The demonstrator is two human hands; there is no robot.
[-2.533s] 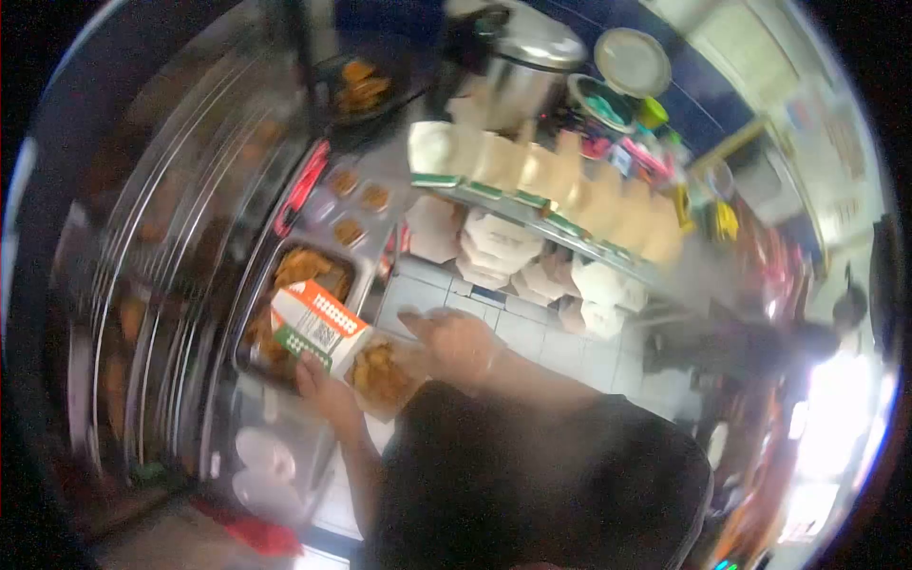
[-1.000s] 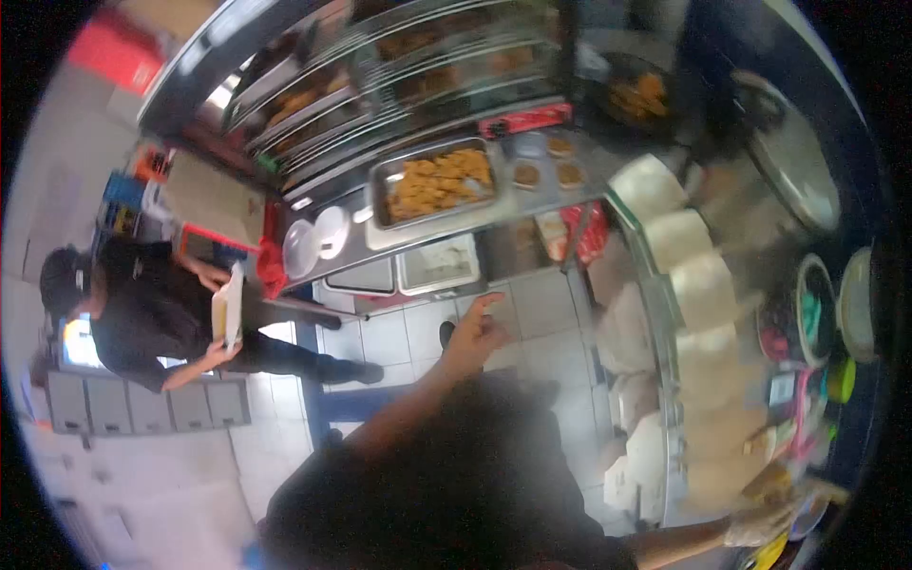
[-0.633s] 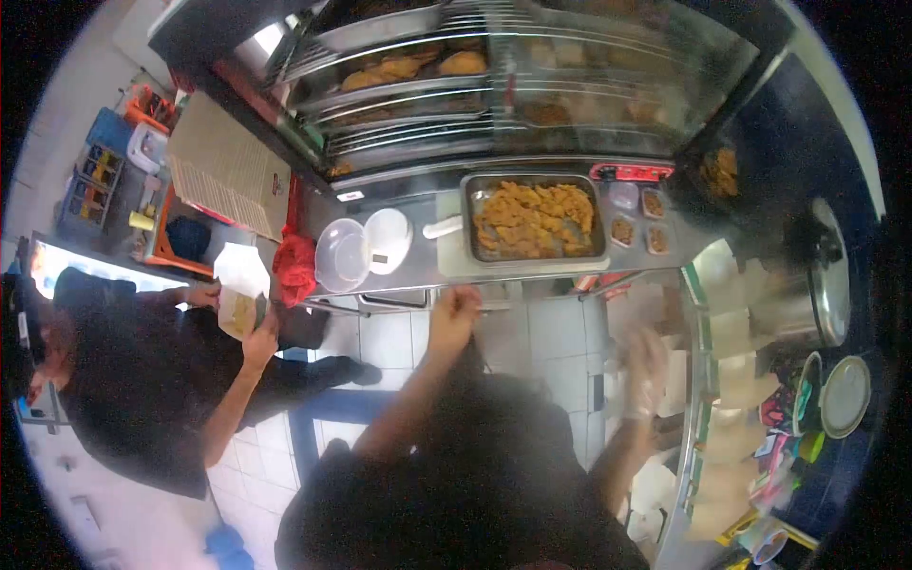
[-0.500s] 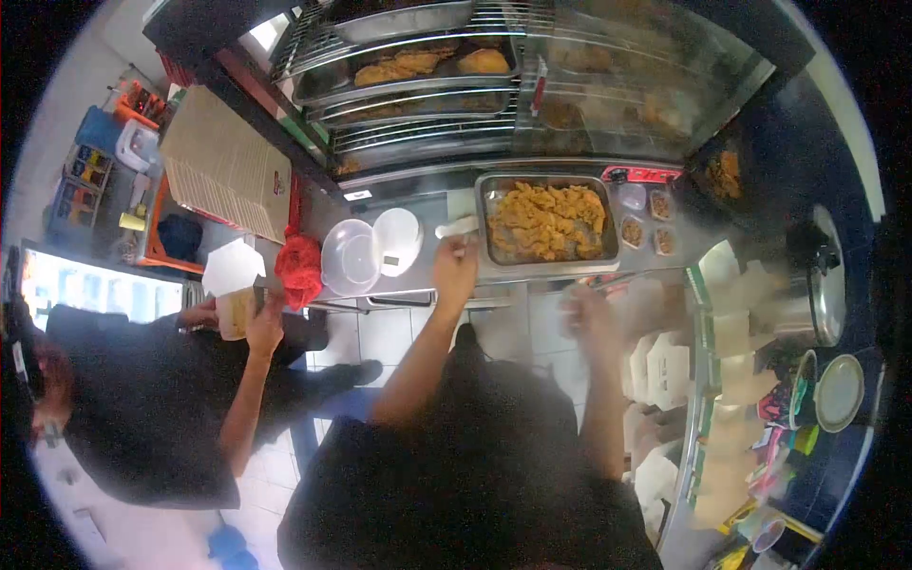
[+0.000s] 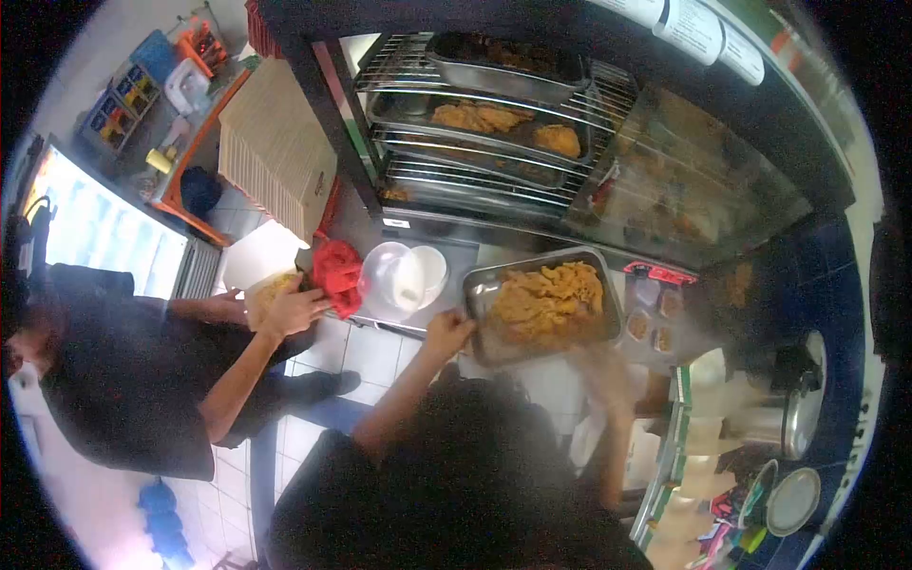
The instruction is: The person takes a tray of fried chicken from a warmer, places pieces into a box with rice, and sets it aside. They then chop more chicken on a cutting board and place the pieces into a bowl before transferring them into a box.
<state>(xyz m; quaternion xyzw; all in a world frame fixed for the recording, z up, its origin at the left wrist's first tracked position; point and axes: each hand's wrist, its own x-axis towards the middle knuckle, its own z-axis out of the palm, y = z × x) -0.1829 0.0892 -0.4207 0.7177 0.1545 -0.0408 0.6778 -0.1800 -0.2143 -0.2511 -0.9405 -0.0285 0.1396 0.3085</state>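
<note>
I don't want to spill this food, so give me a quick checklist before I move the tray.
1. Left hand on the metal tray: ok, at its left edge.
2. Right hand grip: cannot tell; it's blurred by the near edge.
3. Fried pieces inside the rim: ok.
4. Tray level: cannot tell from this one view.
5. Clearance from the small tubs: cannot tell; they sit close by its right side.
6. Co-worker's hand away from the tray: ok, it's at an open box off to the left.
</note>
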